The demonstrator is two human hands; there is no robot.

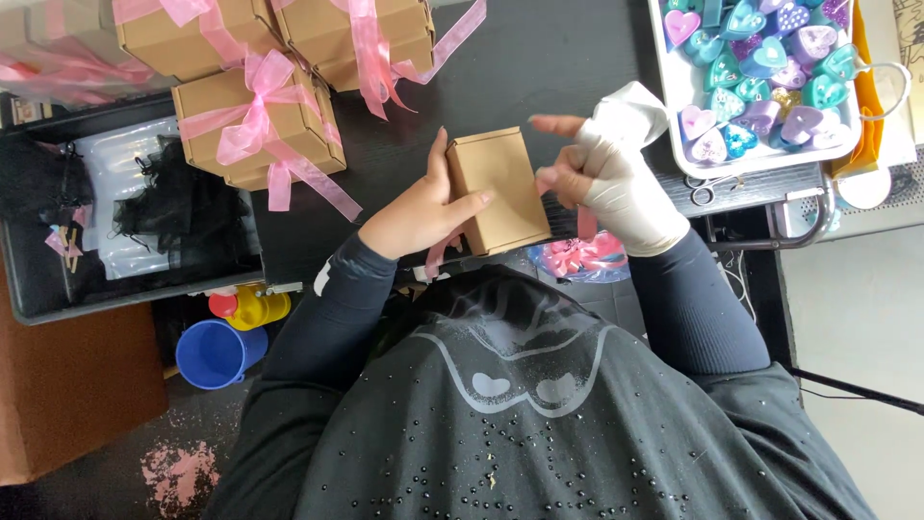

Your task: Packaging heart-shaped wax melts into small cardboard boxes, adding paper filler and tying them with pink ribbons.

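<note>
My left hand (419, 207) grips a small plain brown cardboard box (499, 188) from its left side, thumb across the front. My right hand (602, 164), partly covered by a white glove with bare fingertips, sits at the box's right edge and pinches a pink ribbon (585, 223) that hangs down from it. Another strip of pink ribbon (438, 252) trails out below the box near my left wrist. The box is held above a black table (539, 58).
Three brown boxes tied with pink ribbon bows (260, 125) stand at the upper left. A white tray (679, 91) of coloured heart-shaped pieces sits at the upper right. A black bin (29, 279) with bags is at left; a blue cup (219, 352) below it.
</note>
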